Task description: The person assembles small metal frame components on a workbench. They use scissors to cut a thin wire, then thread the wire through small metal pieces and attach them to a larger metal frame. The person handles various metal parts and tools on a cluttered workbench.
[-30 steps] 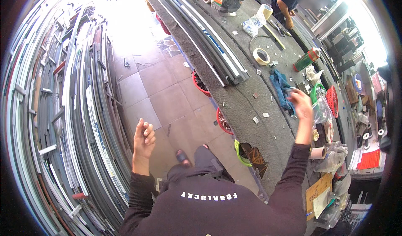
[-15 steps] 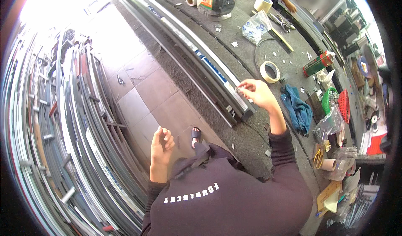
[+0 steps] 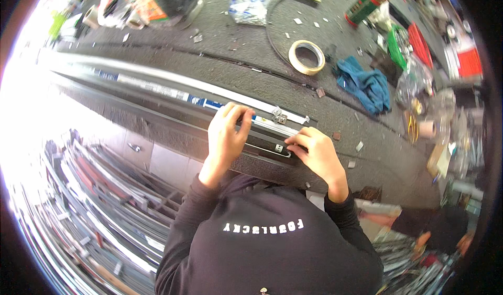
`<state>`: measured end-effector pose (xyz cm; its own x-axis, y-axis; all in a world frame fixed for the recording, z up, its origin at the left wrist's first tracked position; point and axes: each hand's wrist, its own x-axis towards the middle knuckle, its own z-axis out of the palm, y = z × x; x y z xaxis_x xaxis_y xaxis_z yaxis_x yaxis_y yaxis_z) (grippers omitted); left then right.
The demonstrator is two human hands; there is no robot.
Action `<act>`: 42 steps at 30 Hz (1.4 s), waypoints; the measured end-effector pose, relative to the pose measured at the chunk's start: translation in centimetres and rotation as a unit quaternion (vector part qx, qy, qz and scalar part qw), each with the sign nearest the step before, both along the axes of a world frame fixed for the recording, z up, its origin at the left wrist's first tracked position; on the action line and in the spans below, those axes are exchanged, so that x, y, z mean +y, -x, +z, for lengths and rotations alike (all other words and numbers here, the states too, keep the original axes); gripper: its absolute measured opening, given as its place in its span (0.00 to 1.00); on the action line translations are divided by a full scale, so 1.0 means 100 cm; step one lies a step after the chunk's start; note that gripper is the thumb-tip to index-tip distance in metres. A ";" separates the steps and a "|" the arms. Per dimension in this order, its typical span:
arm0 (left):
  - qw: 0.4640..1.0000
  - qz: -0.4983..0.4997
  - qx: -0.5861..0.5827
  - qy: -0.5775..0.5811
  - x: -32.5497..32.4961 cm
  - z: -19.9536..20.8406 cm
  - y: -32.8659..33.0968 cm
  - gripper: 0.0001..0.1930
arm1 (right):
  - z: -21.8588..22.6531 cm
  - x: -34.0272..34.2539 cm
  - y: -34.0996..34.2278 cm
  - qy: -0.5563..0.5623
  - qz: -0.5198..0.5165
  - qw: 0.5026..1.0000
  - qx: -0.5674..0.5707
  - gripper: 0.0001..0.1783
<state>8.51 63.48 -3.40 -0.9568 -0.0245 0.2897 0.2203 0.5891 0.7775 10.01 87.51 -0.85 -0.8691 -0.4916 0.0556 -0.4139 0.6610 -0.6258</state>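
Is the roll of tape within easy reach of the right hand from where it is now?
Probably yes. The right hand rests on the metal rails, and the roll of tape lies beyond them on open bench with nothing between.

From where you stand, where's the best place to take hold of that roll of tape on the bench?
Probably the near rim of the roll of tape, from above. It lies flat on the workbench with its open core up, so one finger can drop into the hole and the thumb close on the outer wall. The blue rag crowds its right side.
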 end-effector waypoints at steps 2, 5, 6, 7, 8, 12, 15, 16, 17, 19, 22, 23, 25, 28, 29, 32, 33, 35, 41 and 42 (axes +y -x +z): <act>0.994 -0.082 0.017 0.069 -0.004 -0.001 0.020 0.05 | 0.002 -0.012 -0.005 -0.029 0.012 0.998 0.046 0.12; 0.980 -0.170 0.044 0.089 -0.015 -0.001 0.037 0.05 | 0.007 -0.025 -0.008 -0.093 0.009 0.993 0.073 0.06; 0.976 -0.197 0.029 0.083 -0.019 -0.001 0.040 0.05 | 0.008 -0.028 -0.007 -0.111 0.016 0.990 0.084 0.06; 0.971 -0.224 0.009 0.078 -0.024 0.000 0.043 0.05 | 0.008 -0.029 -0.007 -0.130 0.026 0.987 0.092 0.05; 0.969 -0.238 0.006 0.059 -0.027 0.000 0.045 0.06 | 0.007 -0.031 -0.008 -0.168 0.039 0.981 0.084 0.06; 0.959 -0.281 0.012 0.037 -0.035 0.001 0.053 0.10 | -0.001 -0.037 -0.014 -0.207 0.041 0.969 0.125 0.04; 0.951 -0.309 0.018 0.022 -0.036 0.001 0.057 0.11 | -0.009 -0.035 -0.017 -0.245 0.063 0.949 0.187 0.06; 0.949 -0.314 0.023 0.018 -0.036 0.001 0.058 0.11 | -0.010 -0.034 -0.018 -0.243 0.080 0.947 0.193 0.07; 0.948 -0.318 0.028 0.014 -0.037 0.001 0.059 0.10 | -0.012 -0.033 -0.019 -0.236 0.075 0.946 0.210 0.06; 0.948 -0.317 0.031 0.002 -0.039 0.000 0.062 0.10 | -0.012 -0.034 -0.021 -0.207 0.078 0.944 0.244 0.06; 0.952 -0.303 0.026 -0.028 -0.043 -0.001 0.064 0.08 | -0.009 -0.044 -0.025 0.008 -0.039 0.973 0.227 0.03; 0.954 -0.297 0.022 -0.032 -0.043 -0.002 0.065 0.08 | -0.008 -0.051 -0.026 0.141 -0.135 0.974 0.112 0.03; 0.959 -0.280 0.011 -0.044 -0.044 -0.004 0.066 0.08 | -0.007 -0.061 -0.026 0.439 -0.294 0.845 -0.078 0.04; 0.964 -0.261 0.024 -0.042 -0.044 -0.007 0.066 0.07 | -0.007 -0.059 -0.010 0.595 -0.290 0.717 -0.220 0.07; 0.966 -0.255 0.031 -0.040 -0.044 -0.007 0.067 0.07 | -0.007 -0.058 -0.006 0.610 -0.320 0.675 -0.265 0.07; 0.971 -0.233 0.039 -0.028 -0.044 -0.008 0.068 0.07 | -0.013 -0.063 0.002 0.249 -0.390 0.873 -0.156 0.09; 0.974 -0.223 0.042 -0.024 -0.044 -0.008 0.068 0.07 | -0.016 -0.066 0.003 0.136 -0.386 0.910 -0.072 0.10; 0.979 -0.197 0.039 -0.045 -0.044 -0.007 0.069 0.08 | -0.021 -0.072 0.005 0.088 -0.361 0.928 0.031 0.10; 0.989 -0.137 0.057 -0.026 -0.041 -0.003 0.068 0.07 | -0.014 -0.013 0.017 0.292 -0.364 0.871 -0.153 0.10; 0.991 -0.125 0.048 -0.029 -0.041 -0.003 0.068 0.07 | -0.009 0.018 0.024 0.433 -0.362 0.808 -0.169 0.09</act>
<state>1.76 59.42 -3.68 -0.9031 0.1903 0.3850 0.4284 0.4619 0.7766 7.61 89.26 -1.72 -0.9492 0.2477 -0.1942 0.1765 -0.0921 -0.9800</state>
